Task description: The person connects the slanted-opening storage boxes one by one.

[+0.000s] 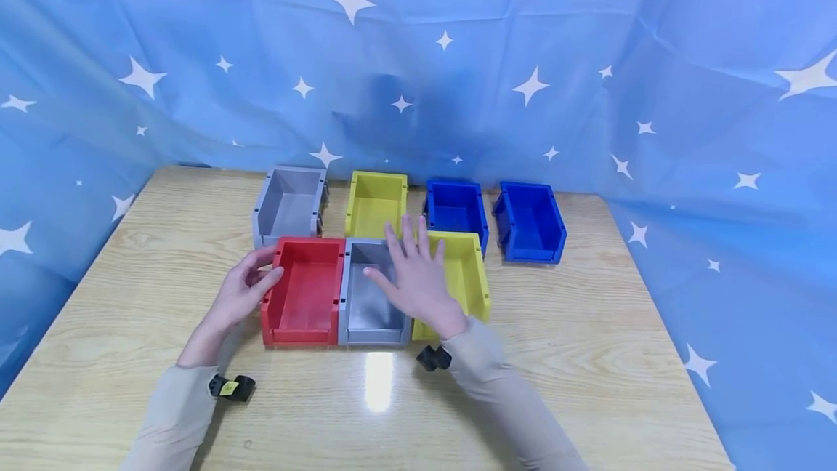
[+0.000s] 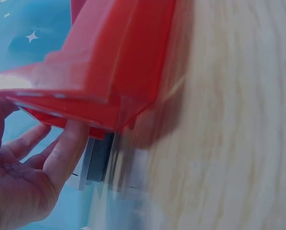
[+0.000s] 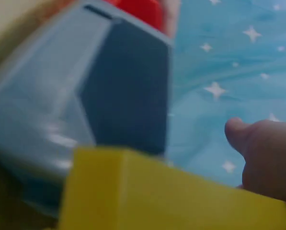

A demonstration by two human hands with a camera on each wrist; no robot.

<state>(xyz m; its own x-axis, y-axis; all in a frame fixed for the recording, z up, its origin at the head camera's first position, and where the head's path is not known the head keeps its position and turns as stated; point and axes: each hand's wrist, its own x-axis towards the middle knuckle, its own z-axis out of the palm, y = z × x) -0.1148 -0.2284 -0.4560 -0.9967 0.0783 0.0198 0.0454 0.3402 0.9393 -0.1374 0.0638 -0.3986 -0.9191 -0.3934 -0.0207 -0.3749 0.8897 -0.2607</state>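
Head view: a counter (image 1: 562, 355) of pale wood grain is seen, with a bright reflection (image 1: 379, 381) near its middle. It is backed and flanked by a blue cloth (image 1: 458, 42) printed with white stars and creased by folds.

Three storage bins are lined up side by side at the middle of the counter: the red bin (image 1: 307, 296) on the left, the front gray bin (image 1: 375, 304) against it, and the front yellow bin (image 1: 467, 267) on the right. Behind them, near the back edge, are placed the rear gray bin (image 1: 288, 202), the rear yellow bin (image 1: 375, 198), the left blue bin (image 1: 455, 206) and the right blue bin (image 1: 531, 220).

The left wall of the red bin is held between thumb and fingers by the left grip (image 1: 242, 293). The right grip (image 1: 418, 278) is spread wide, nothing held, above the front gray and yellow bins.

The counter's side edges are well apart from the front row, and broad stretches of wood are left on both sides and toward the viewer. Less room is found between the rows: the left blue bin is partly hidden by the front yellow bin.
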